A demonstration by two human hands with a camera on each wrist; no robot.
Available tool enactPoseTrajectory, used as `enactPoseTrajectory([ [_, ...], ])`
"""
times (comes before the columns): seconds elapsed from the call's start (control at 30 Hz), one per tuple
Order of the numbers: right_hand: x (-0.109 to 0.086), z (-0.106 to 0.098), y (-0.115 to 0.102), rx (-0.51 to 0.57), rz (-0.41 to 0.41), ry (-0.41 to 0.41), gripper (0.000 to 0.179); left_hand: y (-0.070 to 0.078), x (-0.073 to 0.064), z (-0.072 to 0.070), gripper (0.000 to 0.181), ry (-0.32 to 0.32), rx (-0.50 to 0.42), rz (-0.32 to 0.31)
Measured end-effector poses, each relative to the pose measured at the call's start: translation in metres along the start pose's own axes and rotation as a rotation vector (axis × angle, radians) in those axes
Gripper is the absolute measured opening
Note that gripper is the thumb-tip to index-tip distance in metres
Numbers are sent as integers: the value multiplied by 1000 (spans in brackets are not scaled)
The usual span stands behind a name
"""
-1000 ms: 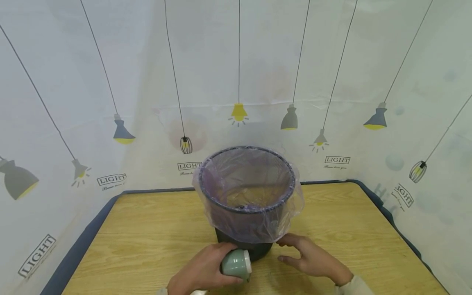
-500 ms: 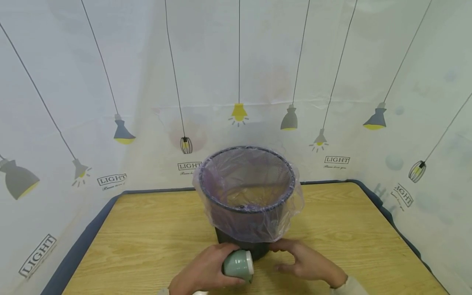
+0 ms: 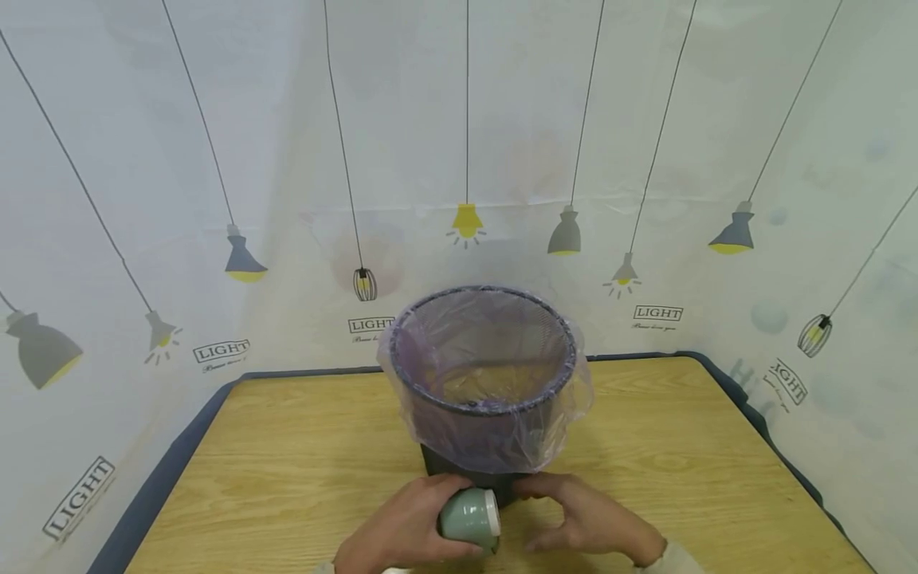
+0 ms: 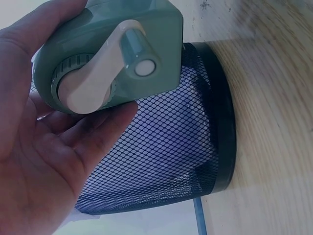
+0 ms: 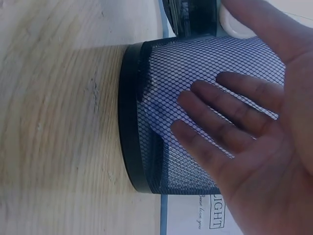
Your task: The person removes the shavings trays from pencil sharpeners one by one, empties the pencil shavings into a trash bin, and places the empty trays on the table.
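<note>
My left hand (image 3: 405, 522) grips a green crank pencil sharpener (image 3: 464, 514) in front of the trash bin. The left wrist view shows its pale crank handle (image 4: 93, 73), with the thumb above the body and the fingers below. To its right, my right hand (image 3: 591, 518) holds nothing, its fingers spread beside the lower bin in the right wrist view. Whether those fingertips touch the bin I cannot tell. The black mesh trash bin (image 4: 161, 132) stands upright, a thin purple bag (image 3: 476, 438) lining it and folded over its rim.
The bin stands on a wooden table (image 3: 301, 446) with a dark blue edge. A pale wall sheet (image 3: 402, 143) printed with hanging lamps surrounds the back and sides. A small white bit (image 3: 396, 570) shows at the bottom border of the head view.
My right hand has moved left, closer to the sharpener and across the lower front of the bin. The left hand has shifted slightly right with the sharpener. The bin stays in place.
</note>
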State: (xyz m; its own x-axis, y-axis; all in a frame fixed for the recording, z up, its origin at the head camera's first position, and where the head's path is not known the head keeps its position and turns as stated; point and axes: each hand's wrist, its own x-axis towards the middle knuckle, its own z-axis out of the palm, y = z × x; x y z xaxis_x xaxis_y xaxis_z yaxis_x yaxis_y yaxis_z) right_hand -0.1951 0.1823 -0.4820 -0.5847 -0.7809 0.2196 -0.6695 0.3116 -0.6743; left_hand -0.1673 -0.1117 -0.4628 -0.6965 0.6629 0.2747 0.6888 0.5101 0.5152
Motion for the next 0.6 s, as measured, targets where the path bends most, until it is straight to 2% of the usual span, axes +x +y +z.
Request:
enactPoseTrajectory([
  [0.27,5,8,0,61,-109,7,61,2,1,2,55,-4,-42,12],
  [0.47,6,13,-2,107,-100,2,62,3,2,4,52,-1,-51,23],
  [0.6,6,15,-1,99,-102,7,63,4,4,5,51,-16,-71,15],
])
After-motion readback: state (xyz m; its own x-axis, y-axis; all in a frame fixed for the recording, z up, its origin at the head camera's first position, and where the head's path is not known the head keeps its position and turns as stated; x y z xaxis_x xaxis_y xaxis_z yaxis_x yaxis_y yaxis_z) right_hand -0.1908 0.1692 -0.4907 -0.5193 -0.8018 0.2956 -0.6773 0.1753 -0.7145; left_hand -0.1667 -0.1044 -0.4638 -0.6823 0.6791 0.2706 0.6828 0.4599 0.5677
